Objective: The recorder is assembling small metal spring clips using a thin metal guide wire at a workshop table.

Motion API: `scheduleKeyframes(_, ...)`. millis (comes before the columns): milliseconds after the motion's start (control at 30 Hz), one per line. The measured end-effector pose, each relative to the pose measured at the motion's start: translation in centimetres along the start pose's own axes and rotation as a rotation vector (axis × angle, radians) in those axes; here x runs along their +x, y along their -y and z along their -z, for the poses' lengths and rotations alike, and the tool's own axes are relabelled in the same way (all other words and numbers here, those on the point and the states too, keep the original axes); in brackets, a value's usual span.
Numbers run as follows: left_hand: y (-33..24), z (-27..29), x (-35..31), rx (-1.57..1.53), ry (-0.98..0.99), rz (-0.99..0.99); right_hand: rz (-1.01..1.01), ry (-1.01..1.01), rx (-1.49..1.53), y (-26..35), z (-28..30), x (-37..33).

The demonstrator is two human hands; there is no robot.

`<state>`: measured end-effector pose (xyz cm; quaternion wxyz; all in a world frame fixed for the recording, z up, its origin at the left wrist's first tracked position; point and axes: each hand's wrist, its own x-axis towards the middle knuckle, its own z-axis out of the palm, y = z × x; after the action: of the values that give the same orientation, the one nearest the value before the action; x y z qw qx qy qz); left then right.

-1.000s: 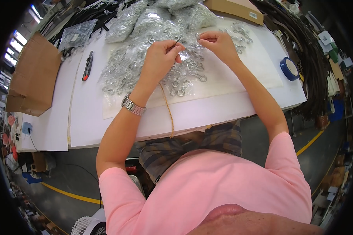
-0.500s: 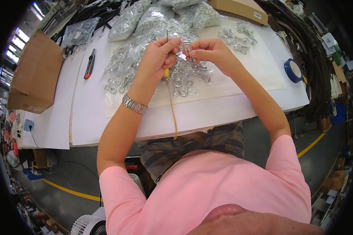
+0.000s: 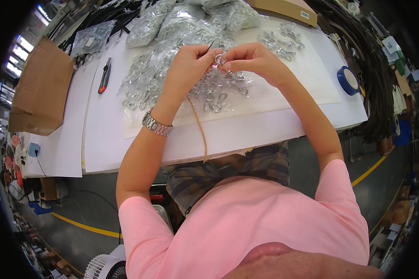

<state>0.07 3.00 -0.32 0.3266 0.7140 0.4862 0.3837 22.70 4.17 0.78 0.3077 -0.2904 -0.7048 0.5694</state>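
Note:
Between thumb and fingertips, my right hand (image 3: 256, 60) pinches a silver snap hook (image 3: 219, 59) by its ring end; the rest of it is mostly hidden. My left hand (image 3: 188, 67) is closed round a thin pointed tool (image 3: 211, 45), its dark tip sticking out past the fingers towards the far side. The left fingertips are right beside the ring. From under that hand an orange cord (image 3: 199, 123) trails to the table's near edge. Loose silver snap hooks (image 3: 214, 98) and clear plastic bags lie heaped beneath both hands.
Stuffed clear bags (image 3: 186, 23) sit at the back. Another small group of snap hooks (image 3: 281, 42) lies right of the heap. A red and black utility knife (image 3: 104, 76) and a cardboard box (image 3: 44, 86) are on the left, blue tape (image 3: 348, 80) on the right.
My left hand has turned, tilting the tool's tip rightwards towards the ring. The yellow handle seen earlier is now hidden, and the cord has shifted left. The right hand keeps its pinch.

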Motion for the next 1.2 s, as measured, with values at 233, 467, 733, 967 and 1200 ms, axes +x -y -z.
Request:
scheduleKeyframes(233, -1.4, 0.4, -0.4, -0.215, -0.194, 0.051, 0.027, -0.194, -0.007, -0.3, -0.5, 0.0)
scheduleKeyframes(467, -2.9, -1.3, -1.2, -0.285, -0.055, 0.008, 0.144, -0.414, -0.022, -1.3, -0.8, 0.1)
scheduleKeyframes(733, -1.8, -1.8, -1.2, -0.234, -0.115, -0.034, 0.258, -0.505, -0.418, -1.0, -2.5, -0.1)
scheduleKeyframes(967, -2.2, -1.1, -1.3, -0.051, -0.133, -0.073, 0.431, -0.479, -0.71, -0.8, -2.8, -0.1)
scheduleKeyframes(1200, -2.0, 0.7, -0.8, -0.398, -0.139, 0.083, 0.2, -0.493, -0.177, -1.1, -0.4, 0.2)
